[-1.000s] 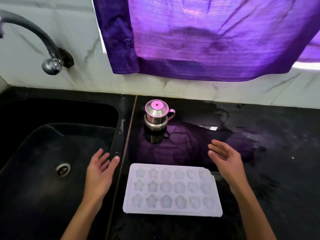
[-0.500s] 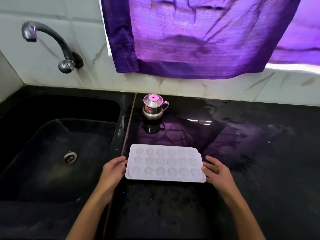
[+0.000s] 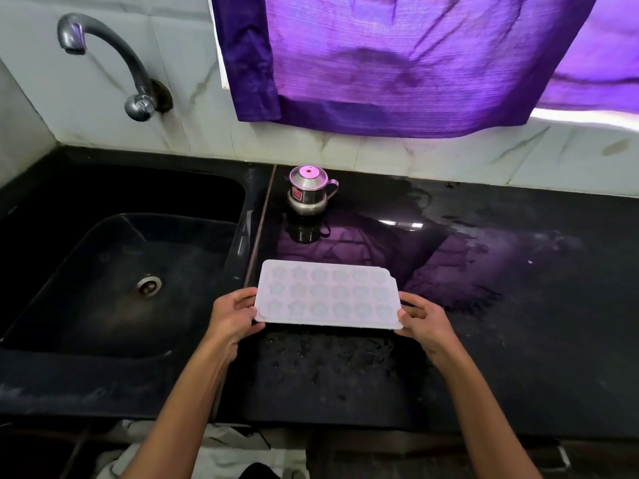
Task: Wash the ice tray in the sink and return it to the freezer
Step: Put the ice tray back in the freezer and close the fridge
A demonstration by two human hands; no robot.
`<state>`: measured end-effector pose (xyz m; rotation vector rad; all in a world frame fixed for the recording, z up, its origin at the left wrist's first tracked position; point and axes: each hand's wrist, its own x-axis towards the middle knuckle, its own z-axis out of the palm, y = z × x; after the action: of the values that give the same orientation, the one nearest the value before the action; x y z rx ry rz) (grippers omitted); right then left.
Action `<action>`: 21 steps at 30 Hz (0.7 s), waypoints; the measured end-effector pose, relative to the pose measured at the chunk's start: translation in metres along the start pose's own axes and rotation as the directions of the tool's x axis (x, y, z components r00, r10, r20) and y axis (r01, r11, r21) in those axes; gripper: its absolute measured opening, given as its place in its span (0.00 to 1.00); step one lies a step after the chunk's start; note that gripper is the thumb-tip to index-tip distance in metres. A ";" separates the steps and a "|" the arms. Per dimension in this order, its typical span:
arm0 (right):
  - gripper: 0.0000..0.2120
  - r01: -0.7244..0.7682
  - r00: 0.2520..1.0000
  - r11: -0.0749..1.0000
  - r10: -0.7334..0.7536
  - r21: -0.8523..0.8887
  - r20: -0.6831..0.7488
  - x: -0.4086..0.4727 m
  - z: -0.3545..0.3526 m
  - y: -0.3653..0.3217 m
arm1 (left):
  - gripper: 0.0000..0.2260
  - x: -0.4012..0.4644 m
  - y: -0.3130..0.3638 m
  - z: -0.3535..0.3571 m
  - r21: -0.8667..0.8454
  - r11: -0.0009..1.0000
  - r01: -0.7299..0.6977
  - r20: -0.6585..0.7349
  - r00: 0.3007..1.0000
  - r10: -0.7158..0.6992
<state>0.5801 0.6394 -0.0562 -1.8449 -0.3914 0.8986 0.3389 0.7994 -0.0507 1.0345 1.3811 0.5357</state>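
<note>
A pale lilac ice tray [image 3: 328,294] with star- and flower-shaped cells is held just above the black counter [image 3: 518,340], right of the sink. My left hand [image 3: 232,315] grips its left short edge, thumb on top. My right hand [image 3: 422,319] grips its right short edge the same way. The tray's near edge is lifted and water drops lie on the counter under it. The black sink [image 3: 114,271] with a round drain [image 3: 148,284] lies to the left, under a curved steel tap [image 3: 114,60] that is not running.
A small steel pot with a pink-lit lid [image 3: 308,190] stands at the back of the counter near the sink's edge. A purple curtain [image 3: 397,60] hangs over the white tiled wall. The counter's right half is wet and smeared. Cloth lies below the counter's front edge.
Both hands came in from either side and closed on the tray's short edges. The tray has been raised slightly off the counter. The view has pulled back.
</note>
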 end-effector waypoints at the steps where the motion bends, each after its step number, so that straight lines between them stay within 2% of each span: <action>1: 0.17 0.002 1.000 1.000 -0.002 0.006 0.001 0.000 0.000 0.001 | 0.16 0.000 -0.001 0.000 0.003 1.000 -0.003 -0.006 1.000 0.003; 13: 0.18 0.070 0.991 0.996 -0.075 0.046 0.111 -0.005 0.013 0.000 | 0.18 -0.023 -0.007 -0.025 -0.072 0.997 -0.040 -0.115 0.993 0.031; 21: 0.18 0.134 0.936 0.990 -0.142 0.046 0.322 -0.020 0.059 -0.029 | 0.16 -0.059 -0.015 -0.085 -0.182 0.978 -0.102 -0.274 0.961 0.050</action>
<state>0.5278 0.6779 -0.0350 -1.6255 -0.7035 1.1070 0.2440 0.7671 -0.0207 0.8807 1.4942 0.8773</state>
